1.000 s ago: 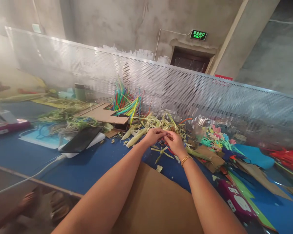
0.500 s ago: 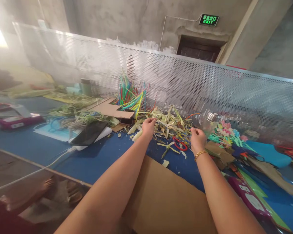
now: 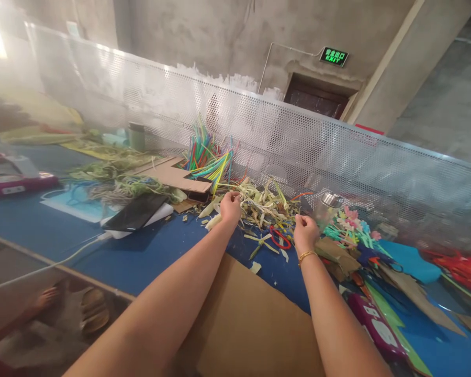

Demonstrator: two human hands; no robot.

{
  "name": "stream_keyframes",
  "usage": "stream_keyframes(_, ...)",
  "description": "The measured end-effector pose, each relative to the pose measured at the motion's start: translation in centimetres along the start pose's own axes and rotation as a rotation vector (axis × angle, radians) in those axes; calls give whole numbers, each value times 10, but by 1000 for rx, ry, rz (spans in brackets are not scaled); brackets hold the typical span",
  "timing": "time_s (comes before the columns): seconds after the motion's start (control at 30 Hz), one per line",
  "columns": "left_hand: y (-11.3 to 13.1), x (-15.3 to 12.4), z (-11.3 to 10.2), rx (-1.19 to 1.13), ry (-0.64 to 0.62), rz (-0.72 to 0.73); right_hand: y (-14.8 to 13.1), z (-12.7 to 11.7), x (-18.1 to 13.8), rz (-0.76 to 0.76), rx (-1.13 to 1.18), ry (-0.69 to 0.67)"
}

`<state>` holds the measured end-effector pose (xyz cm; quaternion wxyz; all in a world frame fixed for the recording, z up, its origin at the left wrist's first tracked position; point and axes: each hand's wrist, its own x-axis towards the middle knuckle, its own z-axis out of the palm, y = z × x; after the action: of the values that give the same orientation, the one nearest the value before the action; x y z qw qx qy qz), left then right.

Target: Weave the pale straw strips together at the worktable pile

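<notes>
My left hand is pinched at the left edge of a heap of pale husk-like strips. My right hand, with a gold bracelet on the wrist, is pinched at the heap's right side, next to a clear bottle with a metal cap. Whatever lies between the fingertips of either hand is too small to make out. Between the hands, on the blue tabletop, lie a red ring and a star-shaped piece of knotted pale strips. Under my forearms is a sheet of brown cardboard.
Colourful thin sticks stand behind a cut cardboard piece. A black tablet with a white cable lies left. Artificial flowers, a purple device and blue sheets are on the right. A perforated metal screen borders the back.
The view has tilted up and turned slightly right, so everything sits lower and further left. Both hands keep nearly the same place by the heap, still pinched.
</notes>
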<state>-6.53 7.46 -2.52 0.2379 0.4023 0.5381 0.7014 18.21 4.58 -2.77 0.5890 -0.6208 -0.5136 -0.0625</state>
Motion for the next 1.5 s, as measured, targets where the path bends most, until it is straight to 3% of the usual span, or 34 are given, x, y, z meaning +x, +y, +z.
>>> stream_keyframes(0.6,-9,7,0,-31,59,26,-19,-6,-12,-77,-132,-57)
stream_keyframes(0.77,2,-1,-7,153,35,18,-18,-5,-15,-96,-152,-72)
stream_keyframes(0.83,10,-8,-11,280,27,82,-17,-5,-16,-114,-150,-82)
stream_keyframes(0.93,21,-19,-10,244,-155,267,-21,-5,-17,-173,-113,-115)
stream_keyframes(1.0,25,-27,-4,141,-371,368,-27,-5,-17,-236,-72,-172)
stream_keyframes(1.1,27,-40,9,-5,-767,291,-40,-4,-18,-345,10,-307)
stream_keyframes(1.17,26,-48,15,-96,-961,237,-48,-3,-19,-398,39,-368)
stream_keyframes(1.23,24,-52,17,-123,-1073,252,-52,-1,-22,-423,38,-401)
stream_keyframes(1.3,23,-52,15,-51,-1069,299,-53,0,-25,-420,29,-423)
stream_keyframes(1.5,21,-46,7,298,-802,361,-45,0,-28,-432,-15,-415)
